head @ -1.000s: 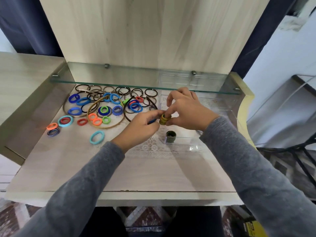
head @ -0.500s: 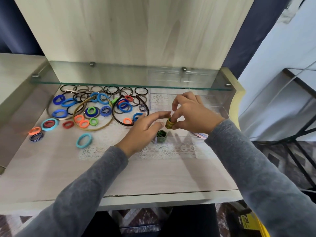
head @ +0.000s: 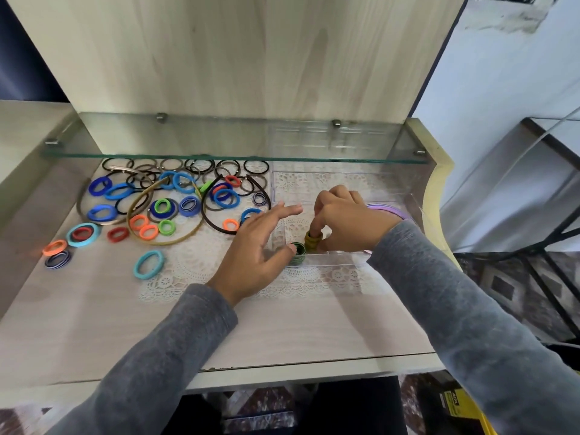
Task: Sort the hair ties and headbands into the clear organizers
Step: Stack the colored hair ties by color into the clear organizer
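Note:
My right hand [head: 346, 222] is down inside the clear organizer [head: 339, 260], fingertips closed on a stack of mustard-yellow hair ties [head: 313, 241] standing in its front compartment. A dark green stack of ties [head: 297, 253] stands right beside it, at the organizer's front left corner. My left hand [head: 255, 246] hovers flat with fingers spread, its thumb next to the green stack, holding nothing. Purple hair ties [head: 387, 211] lie in the organizer behind my right wrist. Loose ties and headbands [head: 163, 202] cover the left of the table.
A glass shelf [head: 219, 138] juts out low over the back of the table. A teal tie [head: 148, 264] and an orange tie [head: 55, 247] lie apart at the front left. Bare wooden table [head: 219, 334] lies in front of the lace mat. The table's raised yellow edge [head: 437, 196] bounds the right.
My right hand lowered the yellow ties from above the organizer into its front compartment beside the green stack. My left hand let go of them and opened flat.

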